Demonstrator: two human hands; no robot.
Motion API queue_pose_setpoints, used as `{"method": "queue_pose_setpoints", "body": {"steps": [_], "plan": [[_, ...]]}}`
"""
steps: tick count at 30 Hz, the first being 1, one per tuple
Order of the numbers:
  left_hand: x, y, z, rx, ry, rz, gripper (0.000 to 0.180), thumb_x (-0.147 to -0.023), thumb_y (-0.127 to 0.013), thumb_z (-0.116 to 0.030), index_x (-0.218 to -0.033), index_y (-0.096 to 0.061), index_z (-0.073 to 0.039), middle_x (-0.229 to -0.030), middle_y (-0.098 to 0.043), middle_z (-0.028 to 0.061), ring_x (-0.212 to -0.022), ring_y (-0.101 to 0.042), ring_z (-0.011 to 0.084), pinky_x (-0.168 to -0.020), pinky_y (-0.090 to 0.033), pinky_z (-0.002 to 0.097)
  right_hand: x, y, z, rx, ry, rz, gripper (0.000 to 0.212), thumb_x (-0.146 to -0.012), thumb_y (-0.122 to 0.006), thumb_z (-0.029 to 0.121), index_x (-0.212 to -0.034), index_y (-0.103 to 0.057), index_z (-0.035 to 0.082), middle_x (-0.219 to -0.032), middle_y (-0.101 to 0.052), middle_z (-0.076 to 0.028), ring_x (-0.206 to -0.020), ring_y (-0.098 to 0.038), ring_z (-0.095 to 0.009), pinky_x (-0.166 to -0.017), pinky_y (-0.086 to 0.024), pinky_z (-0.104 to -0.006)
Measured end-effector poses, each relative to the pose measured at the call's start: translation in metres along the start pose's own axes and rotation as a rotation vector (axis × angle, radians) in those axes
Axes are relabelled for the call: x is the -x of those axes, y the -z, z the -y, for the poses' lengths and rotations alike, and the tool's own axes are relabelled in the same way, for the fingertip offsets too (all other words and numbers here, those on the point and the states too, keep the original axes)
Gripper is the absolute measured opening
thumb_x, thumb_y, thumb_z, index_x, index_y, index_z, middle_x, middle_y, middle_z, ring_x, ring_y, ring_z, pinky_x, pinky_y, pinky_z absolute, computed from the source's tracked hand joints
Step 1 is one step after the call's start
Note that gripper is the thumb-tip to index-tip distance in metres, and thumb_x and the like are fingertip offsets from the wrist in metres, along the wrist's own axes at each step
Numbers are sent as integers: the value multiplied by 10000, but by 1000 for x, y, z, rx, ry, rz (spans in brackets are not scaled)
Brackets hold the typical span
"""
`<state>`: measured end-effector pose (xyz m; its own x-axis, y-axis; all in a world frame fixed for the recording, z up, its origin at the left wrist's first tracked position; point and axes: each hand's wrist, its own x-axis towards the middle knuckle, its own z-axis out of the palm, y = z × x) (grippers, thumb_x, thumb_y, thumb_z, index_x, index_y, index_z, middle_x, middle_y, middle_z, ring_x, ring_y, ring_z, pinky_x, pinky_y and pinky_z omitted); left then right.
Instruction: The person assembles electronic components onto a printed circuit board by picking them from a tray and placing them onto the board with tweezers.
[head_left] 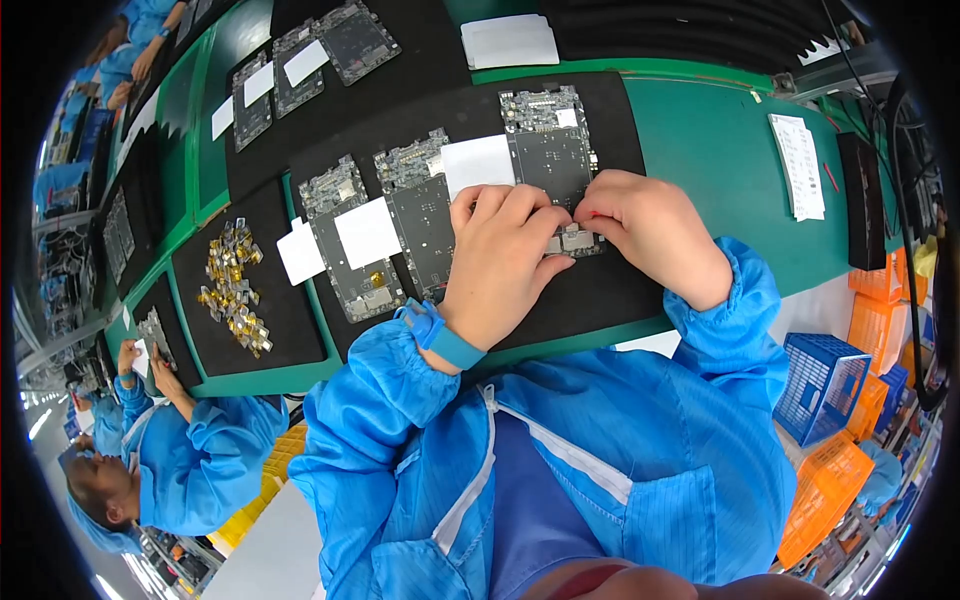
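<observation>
A dark circuit board (550,155) lies lengthwise before me, with silvery metal parts (575,238) at its near end. My left hand (505,250) lies over the board's left side, its fingers bent and its thumb and forefinger gripping the near end. From the right, my right hand (645,222) meets it there, thumb and forefinger pinched together at the metal parts. A small bit of red shows at the pinch; what is held is hidden by the fingers. Left of my hands lie two more circuit boards (345,235) (408,195), partly under white cards (367,235) (478,165).
A heap of small gold and silver flex parts (235,285) sits on a black mat (295,340) at left. Further boards (360,45) lie at the back. Papers (797,165) rest on the green table (700,150). Crates (820,390) stand at right; a co-worker (190,450) works at left.
</observation>
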<state>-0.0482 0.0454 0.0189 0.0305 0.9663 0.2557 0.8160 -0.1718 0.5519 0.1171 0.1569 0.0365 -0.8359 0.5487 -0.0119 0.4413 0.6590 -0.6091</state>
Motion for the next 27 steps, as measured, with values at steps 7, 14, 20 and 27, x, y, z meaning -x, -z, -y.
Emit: {"method": "queue_pose_setpoints", "body": {"steps": [7,14,20,27], "plan": [[-2,-1,-10,34,80,-16,340,-625,-798,-89,-931,-649,-88,-972,-539,47,-997,-500,261,-932,-331,424,12,2,9,-53,32,-9,454,-701,-739,33,-1114,-568,113,-965,-635,-109,-848,-640,-332,-698,-520,-386],[-5,-6,-7,74,84,0,315,-635,-793,-82,-907,-633,-94,-1009,-534,46,-1014,-489,272,-936,-328,418,7,2,8,2,33,59,514,-683,-738,7,-1148,-539,104,-946,-641,-137,-865,-642,-342,-702,-521,-386],[9,-9,-6,-1,142,-37,445,-628,-798,-108,-1029,-607,-80,-1091,-534,74,-1075,-484,289,-951,-328,443,-2,3,18,-21,47,78,586,-662,-746,4,-1208,-551,95,-957,-644,-134,-855,-641,-345,-730,-524,-393],[70,46,10,483,181,-415,378,-746,-781,-94,-1041,-545,-83,-1096,-529,99,-1033,-530,272,-879,-437,362,21,11,31,-99,9,-110,421,-698,-734,-58,-1089,-592,6,-972,-575,-94,-807,-555,-197,-682,-455,-266]]}}
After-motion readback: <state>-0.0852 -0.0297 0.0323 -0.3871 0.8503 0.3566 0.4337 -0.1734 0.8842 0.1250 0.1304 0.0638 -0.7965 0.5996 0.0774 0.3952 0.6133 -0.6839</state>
